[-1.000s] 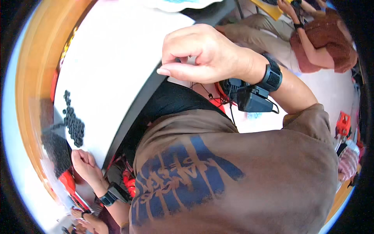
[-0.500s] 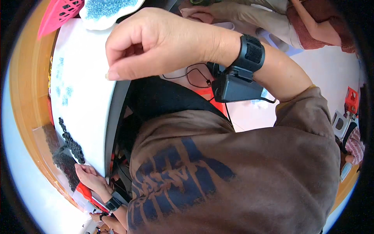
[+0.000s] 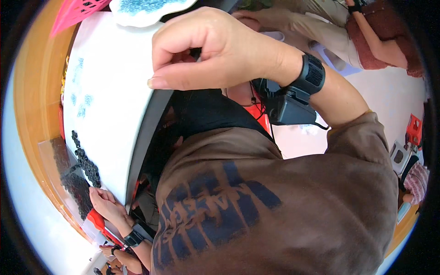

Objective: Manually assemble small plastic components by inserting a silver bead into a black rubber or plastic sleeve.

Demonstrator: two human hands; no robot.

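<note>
There's a ragged trail of small black roundish pieces point(image 3: 87, 166), kinda skinny up top and fatter lower down, bunched at the left of the frame on the white surface point(image 3: 110, 133), with blue bits point(image 3: 85, 106) scattered above.

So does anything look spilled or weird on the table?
Maybe. Blue patches are scattered on the white table, away from the white dish with similar blue stuff in it, so they look spilled. Black pieces straggle beside the left hand too. Both could be there on purpose; I can't tell.
</note>
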